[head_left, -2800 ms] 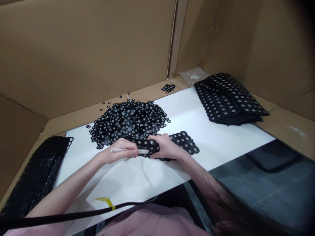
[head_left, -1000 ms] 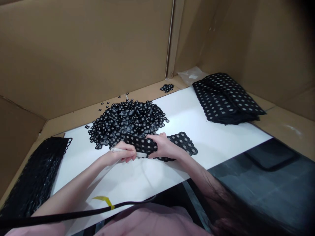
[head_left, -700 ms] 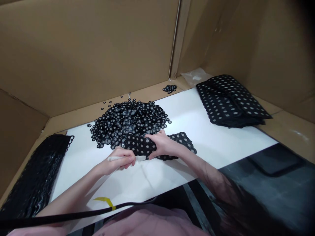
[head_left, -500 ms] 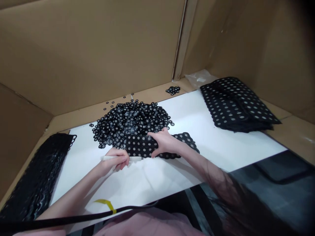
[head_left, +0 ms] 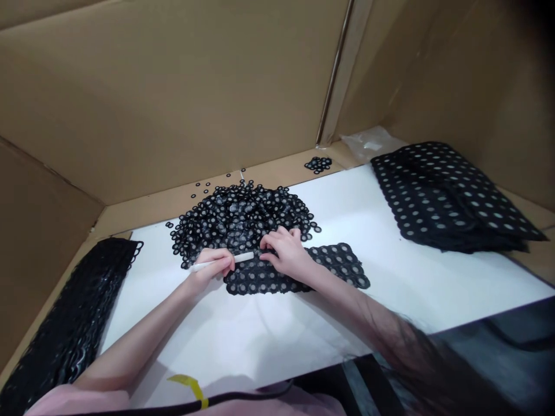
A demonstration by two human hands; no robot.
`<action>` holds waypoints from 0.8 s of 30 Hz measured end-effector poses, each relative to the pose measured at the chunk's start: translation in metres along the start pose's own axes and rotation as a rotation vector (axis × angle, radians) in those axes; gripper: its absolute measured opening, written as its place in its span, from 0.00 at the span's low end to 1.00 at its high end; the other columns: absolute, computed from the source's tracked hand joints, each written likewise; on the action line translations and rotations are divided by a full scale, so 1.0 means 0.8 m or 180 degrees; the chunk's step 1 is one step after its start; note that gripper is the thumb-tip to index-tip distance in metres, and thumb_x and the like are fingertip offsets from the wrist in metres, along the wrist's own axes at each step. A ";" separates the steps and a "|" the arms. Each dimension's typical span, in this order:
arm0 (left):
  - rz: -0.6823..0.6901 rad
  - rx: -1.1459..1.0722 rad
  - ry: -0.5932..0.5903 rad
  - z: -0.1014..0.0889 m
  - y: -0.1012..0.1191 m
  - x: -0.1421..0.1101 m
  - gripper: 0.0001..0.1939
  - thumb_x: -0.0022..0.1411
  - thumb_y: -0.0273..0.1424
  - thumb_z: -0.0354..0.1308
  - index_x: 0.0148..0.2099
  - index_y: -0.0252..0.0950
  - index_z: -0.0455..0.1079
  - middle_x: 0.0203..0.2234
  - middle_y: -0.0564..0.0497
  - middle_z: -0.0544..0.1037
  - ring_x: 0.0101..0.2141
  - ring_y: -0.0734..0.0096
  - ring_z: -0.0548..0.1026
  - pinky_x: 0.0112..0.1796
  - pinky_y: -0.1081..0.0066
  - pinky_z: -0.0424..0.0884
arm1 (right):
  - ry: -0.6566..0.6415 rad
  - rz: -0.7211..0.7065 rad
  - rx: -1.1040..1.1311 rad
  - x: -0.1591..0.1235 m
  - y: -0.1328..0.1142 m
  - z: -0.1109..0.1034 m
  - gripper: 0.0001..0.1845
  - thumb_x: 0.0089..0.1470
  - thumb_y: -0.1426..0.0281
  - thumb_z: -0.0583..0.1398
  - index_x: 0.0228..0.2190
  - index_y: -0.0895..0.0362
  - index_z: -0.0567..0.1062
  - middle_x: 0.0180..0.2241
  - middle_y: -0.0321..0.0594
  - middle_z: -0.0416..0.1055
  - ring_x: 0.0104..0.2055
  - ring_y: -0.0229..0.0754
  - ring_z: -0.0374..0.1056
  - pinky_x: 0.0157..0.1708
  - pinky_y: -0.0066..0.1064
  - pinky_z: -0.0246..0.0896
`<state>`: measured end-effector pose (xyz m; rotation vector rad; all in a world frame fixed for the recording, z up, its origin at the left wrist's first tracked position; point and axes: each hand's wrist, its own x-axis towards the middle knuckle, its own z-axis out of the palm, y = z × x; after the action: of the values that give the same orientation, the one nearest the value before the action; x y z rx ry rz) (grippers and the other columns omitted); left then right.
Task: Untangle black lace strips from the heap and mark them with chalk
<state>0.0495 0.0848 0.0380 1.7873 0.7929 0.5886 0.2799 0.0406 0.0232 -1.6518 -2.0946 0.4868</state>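
Note:
My left hand (head_left: 213,266) is closed around a slim white pen-like stick (head_left: 243,256), its tip pointing right over the far edge of a black sheet. This black dotted sheet (head_left: 333,263) lies flat on the white board, showing rows of raised rings with grey centres. My right hand (head_left: 286,251) rests over the sheet's far edge, fingers bent and thumb close to the index finger. Whatever lies between those fingertips is too small to make out. Just behind both hands rises a heap of small black rings with pale centres (head_left: 243,214).
A stack of black dotted sheets (head_left: 451,196) lies at the right, beside a clear plastic bag (head_left: 370,141). Black ring-edged strips (head_left: 73,312) are piled at the left. A small cluster of rings (head_left: 318,165) sits near the cardboard wall (head_left: 195,92). The white board (head_left: 208,341) covers the table.
The black sheet now shows its raised-ring face and lies flatter. My left hand has brought the white stick up to its far edge; my right fingers have drawn together there.

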 end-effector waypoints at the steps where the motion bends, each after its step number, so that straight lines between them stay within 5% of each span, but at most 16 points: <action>1: -0.0005 0.0003 0.0010 0.000 -0.002 0.000 0.18 0.60 0.38 0.52 0.25 0.30 0.70 0.14 0.52 0.67 0.17 0.78 0.60 0.20 0.75 0.53 | 0.0048 -0.0004 0.0020 -0.001 0.000 0.003 0.05 0.53 0.67 0.60 0.30 0.55 0.69 0.33 0.37 0.72 0.41 0.44 0.59 0.39 0.37 0.39; 16: 0.0116 0.0428 -0.0403 -0.008 0.013 0.007 0.19 0.63 0.38 0.48 0.27 0.31 0.69 0.17 0.52 0.68 0.20 0.77 0.62 0.23 0.75 0.56 | 0.0378 0.0067 0.0259 -0.004 -0.001 0.018 0.03 0.50 0.74 0.59 0.28 0.56 0.68 0.33 0.36 0.71 0.41 0.43 0.58 0.39 0.37 0.39; 24: -0.0003 0.0514 -0.1046 -0.027 0.031 0.036 0.19 0.62 0.38 0.50 0.26 0.31 0.69 0.14 0.54 0.66 0.19 0.77 0.63 0.22 0.76 0.55 | 0.0430 0.0120 0.0739 -0.002 -0.001 0.019 0.05 0.45 0.77 0.59 0.23 0.56 0.69 0.29 0.34 0.71 0.39 0.42 0.58 0.40 0.38 0.39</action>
<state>0.0592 0.1141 0.0692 1.9659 0.6273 0.2240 0.2712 0.0386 0.0104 -1.5473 -1.8377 0.5891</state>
